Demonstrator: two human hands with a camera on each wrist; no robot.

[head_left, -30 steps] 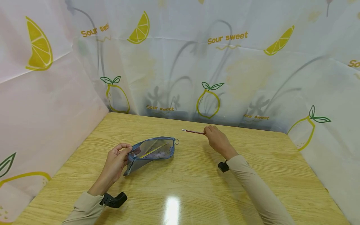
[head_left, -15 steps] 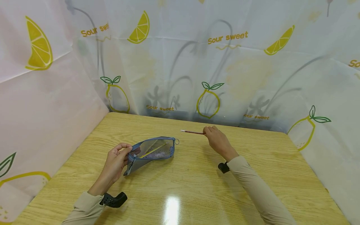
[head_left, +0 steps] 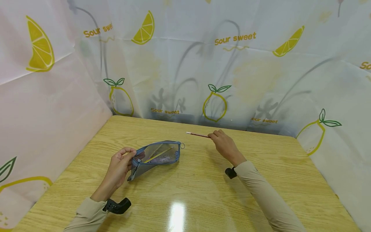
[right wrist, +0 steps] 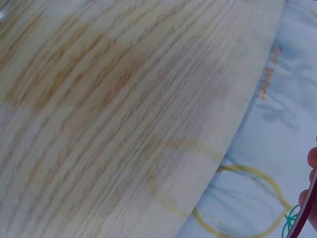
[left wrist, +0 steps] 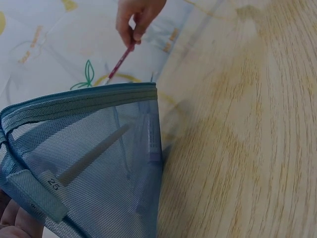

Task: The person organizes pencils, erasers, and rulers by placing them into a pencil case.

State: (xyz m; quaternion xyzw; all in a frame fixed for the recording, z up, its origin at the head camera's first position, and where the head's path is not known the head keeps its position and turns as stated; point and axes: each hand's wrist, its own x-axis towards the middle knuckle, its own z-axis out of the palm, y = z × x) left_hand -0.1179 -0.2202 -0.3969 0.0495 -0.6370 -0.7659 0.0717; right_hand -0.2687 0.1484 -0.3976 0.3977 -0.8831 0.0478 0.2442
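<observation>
My left hand (head_left: 118, 166) pinches the near left end of a blue-grey mesh zip pouch (head_left: 157, 162), whose top gapes open. Inside lies a yellow pencil (head_left: 156, 156) with other items, and the left wrist view shows a marker-like stick (left wrist: 151, 134) through the mesh. To the right, above the table, my right hand (head_left: 224, 145) pinches a dark red pencil (head_left: 198, 134) by one end. Its white-tipped end points left, beyond the pouch's far rim. In the right wrist view only fingertips (right wrist: 313, 157) and part of the red pencil (right wrist: 303, 213) show at the edge.
The wood-grain table (head_left: 203, 193) spans the space below both hands. A white lemon-print sheet (head_left: 185, 64) hangs along its back and sides. A small ring (head_left: 182, 146) dangles from the pouch's right end. Black wrist cameras (head_left: 117, 206) sit on both wrists.
The red pencil has tilted slightly, its white tip rising a little, and my right hand has drifted slightly left. My left hand and the pouch stay in place.
</observation>
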